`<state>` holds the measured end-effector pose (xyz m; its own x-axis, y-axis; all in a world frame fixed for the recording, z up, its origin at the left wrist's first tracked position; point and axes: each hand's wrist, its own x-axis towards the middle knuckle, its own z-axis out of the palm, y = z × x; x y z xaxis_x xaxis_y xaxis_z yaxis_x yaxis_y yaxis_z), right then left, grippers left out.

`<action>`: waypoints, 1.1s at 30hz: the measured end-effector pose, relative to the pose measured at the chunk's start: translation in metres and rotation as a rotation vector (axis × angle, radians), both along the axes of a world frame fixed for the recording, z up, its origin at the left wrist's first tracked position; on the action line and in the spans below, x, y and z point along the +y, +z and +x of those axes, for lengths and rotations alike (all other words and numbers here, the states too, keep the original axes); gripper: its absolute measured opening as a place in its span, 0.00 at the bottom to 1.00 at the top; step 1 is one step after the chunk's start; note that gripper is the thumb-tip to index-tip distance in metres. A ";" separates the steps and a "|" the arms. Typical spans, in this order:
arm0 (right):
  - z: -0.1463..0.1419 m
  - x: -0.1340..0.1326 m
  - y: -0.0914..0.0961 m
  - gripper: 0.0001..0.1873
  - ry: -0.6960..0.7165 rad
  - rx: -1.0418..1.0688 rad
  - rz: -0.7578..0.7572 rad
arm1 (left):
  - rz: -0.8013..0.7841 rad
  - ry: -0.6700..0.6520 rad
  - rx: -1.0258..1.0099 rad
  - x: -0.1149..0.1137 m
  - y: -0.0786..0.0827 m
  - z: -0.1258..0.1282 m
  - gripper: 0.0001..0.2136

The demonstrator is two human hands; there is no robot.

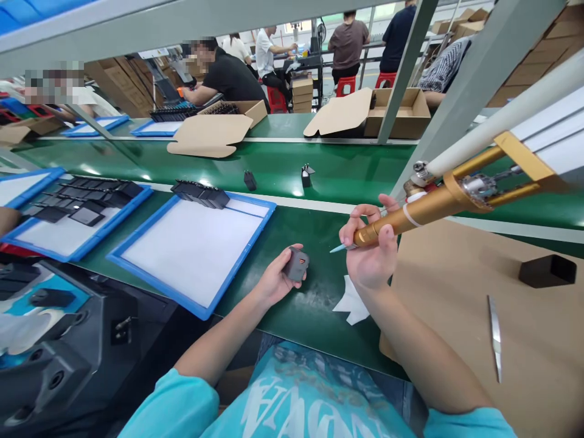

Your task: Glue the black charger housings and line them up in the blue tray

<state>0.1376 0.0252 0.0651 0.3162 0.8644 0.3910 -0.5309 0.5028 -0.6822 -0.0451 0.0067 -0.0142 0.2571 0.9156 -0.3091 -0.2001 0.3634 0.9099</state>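
My left hand (277, 278) is closed around a small dark grey charger-like part (297, 264) with a reddish port, held just above the green bench (314, 231). My right hand (370, 246) grips the gold barrel of a dispensing tool (410, 216), whose pale tip (336, 248) points left toward the part, a short gap away. The tool hangs from a white tube and gold bracket (502, 164) at the upper right. A white scrap of paper (352, 302) lies under my right wrist.
A blue tray with a white liner (191, 246) lies left of my hands, a row of black parts (201, 193) on its far edge. Another blue tray (73, 213) holds several black parts. Brown cardboard (479, 292) carries tweezers (494, 337) and a black block (546, 271). Other people work across the conveyor.
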 end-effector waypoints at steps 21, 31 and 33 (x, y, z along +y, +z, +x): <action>0.012 0.012 -0.008 0.18 -0.066 -0.001 -0.004 | 0.745 0.253 1.905 0.165 0.025 -0.184 0.17; 0.011 0.010 -0.005 0.19 -0.122 0.012 -0.118 | 0.329 0.402 1.711 0.282 0.045 -0.198 0.35; 0.011 0.010 -0.006 0.19 -0.130 0.016 -0.125 | 0.204 0.364 1.679 0.312 0.051 -0.203 0.38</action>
